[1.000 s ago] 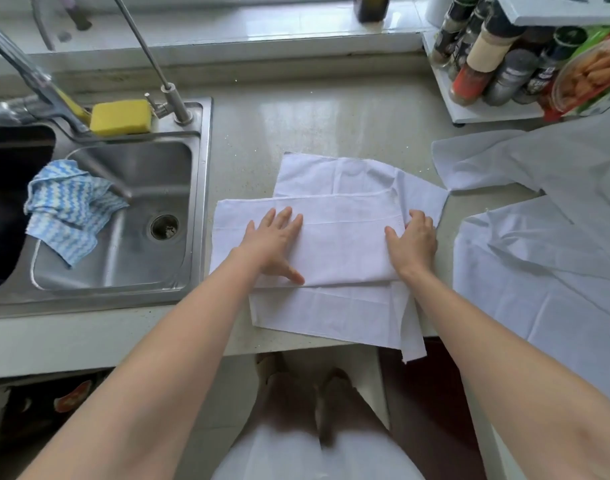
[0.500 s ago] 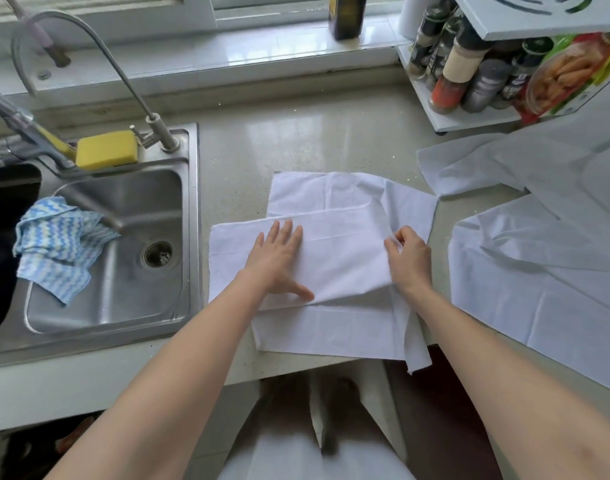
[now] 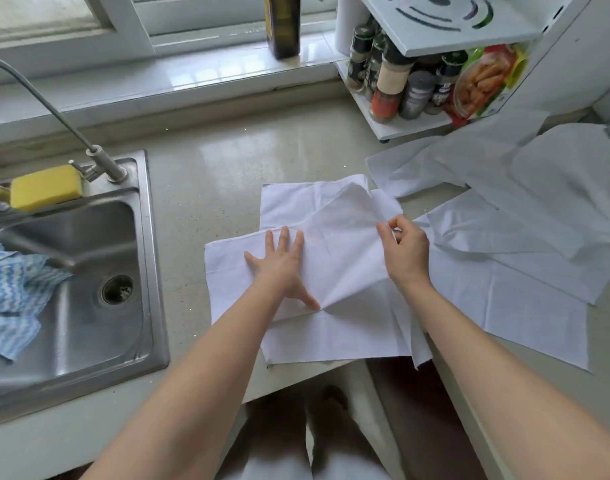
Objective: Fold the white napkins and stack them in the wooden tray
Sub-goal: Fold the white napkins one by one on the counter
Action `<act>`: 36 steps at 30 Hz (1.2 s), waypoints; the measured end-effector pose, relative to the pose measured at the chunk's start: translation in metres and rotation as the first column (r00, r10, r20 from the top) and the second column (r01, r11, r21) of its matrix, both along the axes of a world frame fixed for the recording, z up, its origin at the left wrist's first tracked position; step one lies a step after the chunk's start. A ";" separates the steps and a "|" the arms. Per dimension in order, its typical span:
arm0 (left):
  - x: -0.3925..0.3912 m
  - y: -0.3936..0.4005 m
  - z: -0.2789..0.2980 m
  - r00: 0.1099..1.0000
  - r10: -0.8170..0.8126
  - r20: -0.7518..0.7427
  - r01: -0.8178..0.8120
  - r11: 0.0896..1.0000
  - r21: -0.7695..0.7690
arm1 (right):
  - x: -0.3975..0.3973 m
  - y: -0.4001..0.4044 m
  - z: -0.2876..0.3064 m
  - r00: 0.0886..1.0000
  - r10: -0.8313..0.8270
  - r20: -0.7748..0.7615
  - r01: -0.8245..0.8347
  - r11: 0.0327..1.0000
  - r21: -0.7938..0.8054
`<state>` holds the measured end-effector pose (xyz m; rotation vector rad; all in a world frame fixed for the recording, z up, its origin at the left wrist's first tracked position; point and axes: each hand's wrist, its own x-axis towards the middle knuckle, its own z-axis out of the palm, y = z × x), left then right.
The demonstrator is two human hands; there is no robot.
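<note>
Left hand [image 3: 283,263], fingers spread flat, presses the white napkin [image 3: 334,271] to the worktop [image 3: 210,188]; right hand [image 3: 405,249] pinches its lifted right edge.

A white napkin [image 3: 334,268], partly folded and creased, lies on the counter's near edge atop another flat white napkin [image 3: 331,341] that overhangs it, while several more unfolded white napkins [image 3: 525,271] lie overlapping just to the right.
</note>
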<state>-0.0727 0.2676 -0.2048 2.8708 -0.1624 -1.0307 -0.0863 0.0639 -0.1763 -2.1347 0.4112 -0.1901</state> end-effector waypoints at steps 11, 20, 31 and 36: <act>-0.020 0.080 0.016 0.816 0.578 0.012 -0.379 0.550 -0.744 | 0.003 0.099 0.036 0.984 0.173 -0.049 -0.174 0.985 -0.004; -0.058 0.140 -0.001 0.315 0.698 -0.643 -0.798 -0.172 -0.577 | -0.027 0.210 -0.014 0.826 0.482 -0.292 -0.514 0.857 -0.042; -0.046 0.133 -0.015 0.441 0.839 -0.318 -0.732 0.132 -0.668 | -0.046 0.223 -0.040 0.785 0.554 -0.276 -0.596 0.797 -0.094; -0.037 0.130 -0.007 0.522 0.849 -0.083 -0.707 0.377 -0.598 | -0.043 0.213 -0.037 0.723 0.641 -0.258 -0.673 0.738 -0.051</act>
